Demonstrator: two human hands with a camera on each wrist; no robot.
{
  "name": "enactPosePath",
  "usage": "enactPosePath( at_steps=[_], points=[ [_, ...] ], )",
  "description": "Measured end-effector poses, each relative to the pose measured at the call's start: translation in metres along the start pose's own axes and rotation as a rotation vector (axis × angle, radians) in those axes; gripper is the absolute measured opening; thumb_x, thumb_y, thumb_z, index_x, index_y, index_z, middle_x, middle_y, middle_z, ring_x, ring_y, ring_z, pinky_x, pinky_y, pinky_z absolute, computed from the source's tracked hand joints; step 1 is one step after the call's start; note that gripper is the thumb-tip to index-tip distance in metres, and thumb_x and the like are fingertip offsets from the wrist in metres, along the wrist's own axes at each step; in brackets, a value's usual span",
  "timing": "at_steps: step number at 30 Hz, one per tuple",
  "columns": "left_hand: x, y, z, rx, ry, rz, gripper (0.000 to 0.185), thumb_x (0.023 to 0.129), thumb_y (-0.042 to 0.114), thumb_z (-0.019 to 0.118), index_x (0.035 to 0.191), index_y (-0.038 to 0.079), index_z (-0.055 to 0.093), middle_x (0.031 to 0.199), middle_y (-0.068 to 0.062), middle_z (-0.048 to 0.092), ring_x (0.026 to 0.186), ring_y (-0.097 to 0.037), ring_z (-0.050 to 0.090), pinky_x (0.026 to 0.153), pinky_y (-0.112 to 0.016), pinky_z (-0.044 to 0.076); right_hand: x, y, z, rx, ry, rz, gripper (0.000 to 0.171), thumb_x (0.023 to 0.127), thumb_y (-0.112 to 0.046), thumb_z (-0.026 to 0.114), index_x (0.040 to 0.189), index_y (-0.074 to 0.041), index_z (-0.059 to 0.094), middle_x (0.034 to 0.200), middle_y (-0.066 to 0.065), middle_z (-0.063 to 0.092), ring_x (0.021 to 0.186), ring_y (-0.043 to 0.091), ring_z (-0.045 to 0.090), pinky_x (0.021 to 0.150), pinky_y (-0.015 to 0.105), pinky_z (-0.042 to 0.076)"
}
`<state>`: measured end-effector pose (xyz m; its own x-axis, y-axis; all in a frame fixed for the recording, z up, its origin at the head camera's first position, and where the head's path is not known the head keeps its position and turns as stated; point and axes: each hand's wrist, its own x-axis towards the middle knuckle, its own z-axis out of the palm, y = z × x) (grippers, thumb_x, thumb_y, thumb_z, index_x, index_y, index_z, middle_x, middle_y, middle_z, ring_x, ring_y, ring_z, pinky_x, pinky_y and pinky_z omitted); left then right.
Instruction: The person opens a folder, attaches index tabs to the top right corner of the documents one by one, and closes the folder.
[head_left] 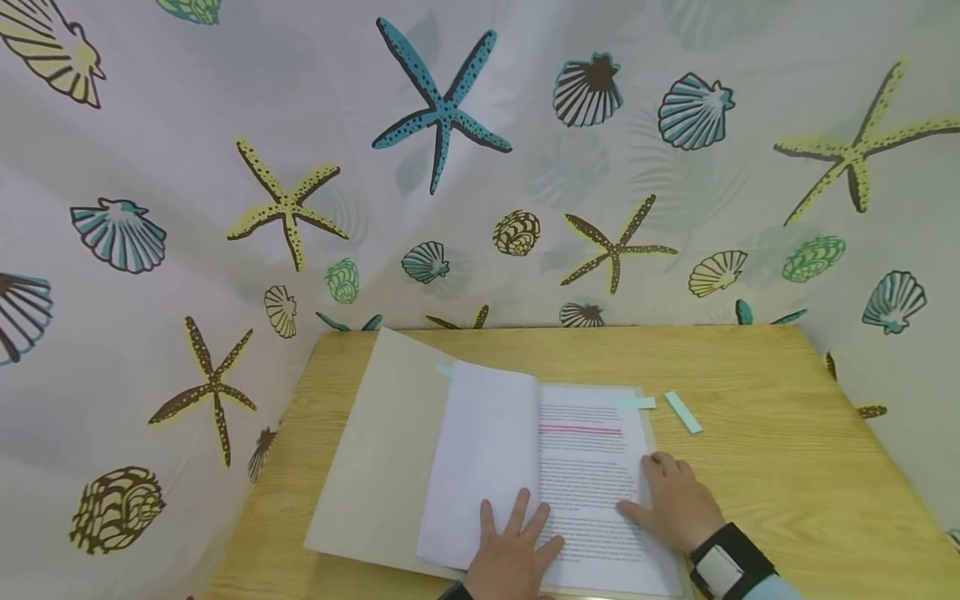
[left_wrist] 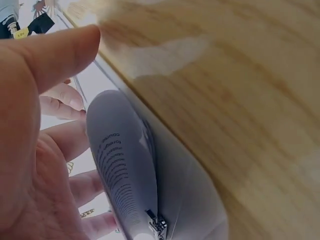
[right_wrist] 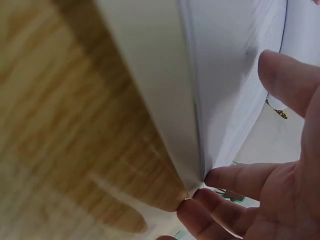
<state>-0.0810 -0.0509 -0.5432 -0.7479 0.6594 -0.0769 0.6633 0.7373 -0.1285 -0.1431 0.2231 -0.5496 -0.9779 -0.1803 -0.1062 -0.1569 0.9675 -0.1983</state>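
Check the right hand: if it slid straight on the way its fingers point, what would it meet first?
The right hand lies flat on the printed page, fingers pointing toward the far edge. Straight on, it would probably first meet the pale blue tab at the page's top edge, though the line is uncertain.

The left hand point(head_left: 513, 554) is bare, with no ring on the fingers point(head_left: 517, 510) and only a sliver of dark cuff showing at the wrist. The right hand point(head_left: 678, 500) is bare too, and its wrist carries a broad black strap point(head_left: 731, 562) with a pale grey block mounted on it, followed by a light blue sleeve point(head_left: 772, 588).
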Motion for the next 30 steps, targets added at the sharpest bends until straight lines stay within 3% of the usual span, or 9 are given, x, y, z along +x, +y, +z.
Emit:
enactPosePath(
  at_steps=[10,20,30],
  points=[
    [-0.005,-0.001,0.011,-0.062,-0.035,-0.032,0.078,0.077,0.084,0.038,0.138,0.037,0.051,0.151,-0.002,0.037,0.141,-0.035,0.025,0.092,-0.072,0.031,0.001,-0.004,0.009,-0.047,0.012,0.017,0.087,0.072,-0.061,0.073,0.126,0.006,0.056,0.125,0.027,0.051,0.109,0.046,0.051,0.078,0.06,0.048],
    [-0.004,-0.002,0.011,-0.133,-0.073,-0.049,0.073,0.078,0.079,0.044,0.139,0.038,0.05,0.152,-0.001,0.034,0.141,-0.036,0.024,0.093,-0.072,0.03,0.001,-0.007,0.007,-0.069,-0.004,0.032,0.088,0.072,-0.06,0.074,0.127,0.006,0.056,0.125,0.026,0.05,0.11,0.044,0.05,0.08,0.059,0.048],
    [0.0,-0.002,0.014,-0.152,-0.073,-0.038,0.076,0.078,0.081,0.041,0.139,0.037,0.05,0.152,-0.003,0.034,0.14,-0.037,0.024,0.091,-0.073,0.03,0.002,-0.007,0.002,-0.028,-0.021,0.04,0.089,0.072,-0.055,0.076,0.128,0.01,0.054,0.118,0.026,0.05,0.096,0.035,0.055,0.078,0.051,0.051]
  ],
)
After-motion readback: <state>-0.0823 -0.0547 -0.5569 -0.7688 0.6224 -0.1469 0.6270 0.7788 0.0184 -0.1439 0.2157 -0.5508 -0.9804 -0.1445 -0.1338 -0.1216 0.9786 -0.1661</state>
